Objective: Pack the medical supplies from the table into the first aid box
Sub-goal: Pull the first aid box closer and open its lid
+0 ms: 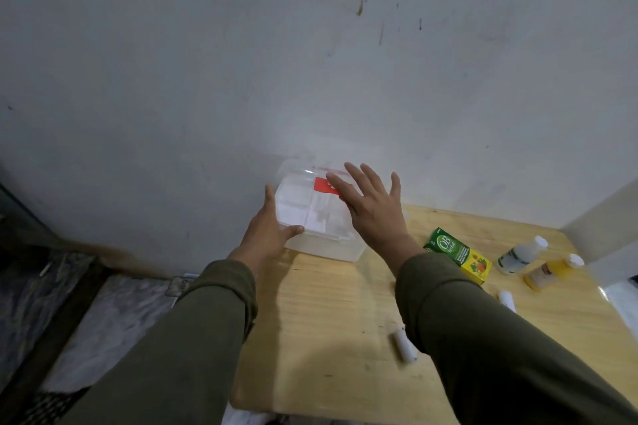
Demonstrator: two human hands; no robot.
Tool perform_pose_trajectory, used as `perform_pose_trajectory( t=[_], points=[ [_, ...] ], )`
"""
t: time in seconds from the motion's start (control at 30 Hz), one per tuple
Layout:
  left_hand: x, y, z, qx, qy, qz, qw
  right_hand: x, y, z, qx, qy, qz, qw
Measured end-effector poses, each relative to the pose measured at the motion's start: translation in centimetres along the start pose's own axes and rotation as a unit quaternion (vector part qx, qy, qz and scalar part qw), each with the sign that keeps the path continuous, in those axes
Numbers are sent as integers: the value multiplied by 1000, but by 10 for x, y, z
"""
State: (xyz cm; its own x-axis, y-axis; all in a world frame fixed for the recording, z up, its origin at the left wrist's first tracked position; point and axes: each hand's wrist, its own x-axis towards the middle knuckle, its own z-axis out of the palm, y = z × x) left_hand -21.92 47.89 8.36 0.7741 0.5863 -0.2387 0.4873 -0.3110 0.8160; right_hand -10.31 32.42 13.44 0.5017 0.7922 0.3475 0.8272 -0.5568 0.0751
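Two hands at the first aid box (321, 245), which sits at the table's (345, 314) far left corner against the wall, lid down. I read my left hand (267, 229) as gripping its near-left edge, thumb on the lid; my right hand (373, 209) hovers spread and empty above it. Supplies lie well to the right, green carton (457, 254) nearest my right hand, so I'd fetch with that one.
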Motion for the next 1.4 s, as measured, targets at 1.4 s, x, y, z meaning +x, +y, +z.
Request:
perform_pose_trajectory(
  t=[1.4],
  points=[
    [11, 11, 6, 95, -3, -59, 994, 99, 47, 22, 40, -23, -13, 999]
  ],
)
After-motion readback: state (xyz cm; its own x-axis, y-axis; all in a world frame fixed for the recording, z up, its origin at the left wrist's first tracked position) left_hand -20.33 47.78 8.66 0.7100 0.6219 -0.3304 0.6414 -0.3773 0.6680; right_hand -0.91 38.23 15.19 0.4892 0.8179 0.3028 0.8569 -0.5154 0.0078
